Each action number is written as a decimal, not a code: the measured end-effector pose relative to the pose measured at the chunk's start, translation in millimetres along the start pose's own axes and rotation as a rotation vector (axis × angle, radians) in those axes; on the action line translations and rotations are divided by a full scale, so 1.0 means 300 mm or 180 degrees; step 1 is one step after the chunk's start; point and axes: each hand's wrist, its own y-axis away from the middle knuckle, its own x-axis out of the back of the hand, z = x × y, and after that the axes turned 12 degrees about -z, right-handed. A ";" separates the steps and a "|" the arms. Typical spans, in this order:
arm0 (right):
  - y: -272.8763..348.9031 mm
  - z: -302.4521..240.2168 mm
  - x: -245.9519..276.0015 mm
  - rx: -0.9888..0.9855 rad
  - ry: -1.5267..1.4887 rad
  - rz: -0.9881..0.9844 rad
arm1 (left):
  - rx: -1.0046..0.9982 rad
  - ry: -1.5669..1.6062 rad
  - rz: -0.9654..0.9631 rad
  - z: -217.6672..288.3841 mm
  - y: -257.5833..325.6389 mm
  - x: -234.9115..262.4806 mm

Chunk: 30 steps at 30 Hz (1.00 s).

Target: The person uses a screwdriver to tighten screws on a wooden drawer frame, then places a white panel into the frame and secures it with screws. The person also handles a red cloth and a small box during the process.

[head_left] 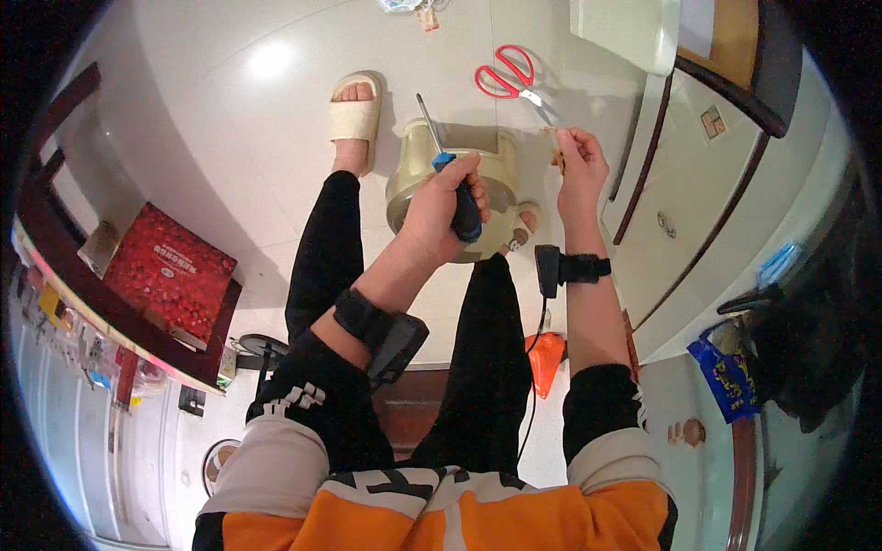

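Note:
My left hand is wrapped round the blue and black handle of a screwdriver, whose metal shaft points up and away to the left. Behind that hand stands a pale yellow-green plastic stool, partly covered by it. On the right, my right hand pinches a small brownish scrap between its fingertips; what the scrap is cannot be made out. Beyond the stool, a pair of scissors with red handles lies on the floor, its blades pointing toward my right hand.
A white cabinet borders the right side. At left, a red printed box sits by a dark wooden frame. An orange object is near my right forearm, and a blue packet lies at far right. My slippered foot is beside the stool.

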 end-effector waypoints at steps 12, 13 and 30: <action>0.310 -0.273 -0.034 -0.0076 0.0031 -0.1783 | 0.0229 -0.1029 -0.0957 -0.029 0.084 -0.039; 0.340 -0.305 -0.039 0.0085 0.0366 -0.1881 | 0.0021 -0.1028 -0.0815 -0.037 0.121 -0.041; 1.037 -0.558 -0.023 0.2171 0.2105 -0.2443 | -0.1039 -0.0390 -0.0790 -0.432 0.780 -0.060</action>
